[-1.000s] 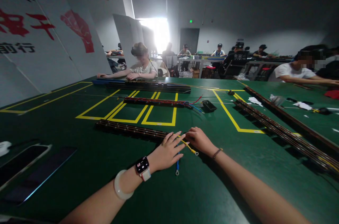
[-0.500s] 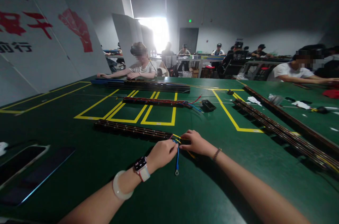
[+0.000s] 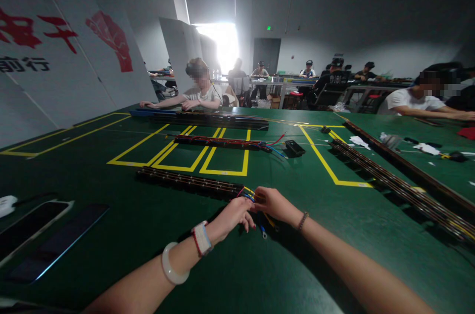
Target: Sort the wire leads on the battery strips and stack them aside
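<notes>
A dark rail with copper-coloured strips (image 3: 185, 181) lies slantwise in front of me, and yellow, red and blue wires (image 3: 248, 194) come out of its right end. My left hand (image 3: 233, 212), wearing a watch and a pale bangle, pinches at the blue wire with thumb and forefinger while its other fingers hang loose. Close against it, my right hand (image 3: 276, 205) has its fingertips closed on the wires from the right side. Below the hands a blue wire end with a ring terminal (image 3: 264, 234) sticks out. Fingers hide the exact grip points.
Beyond lies a similar rail with red and blue wires (image 3: 222, 142), beside a small black box (image 3: 294, 148). Long rails (image 3: 389, 185) lie at the right. Two phones (image 3: 59, 245) rest at the left. A person (image 3: 200, 91) sits across the green table (image 3: 122, 195).
My left hand has turned over, its lower fingers now loosened. The blue wire's ring end has swung to the right and up, under my right hand. My right hand has shifted slightly.
</notes>
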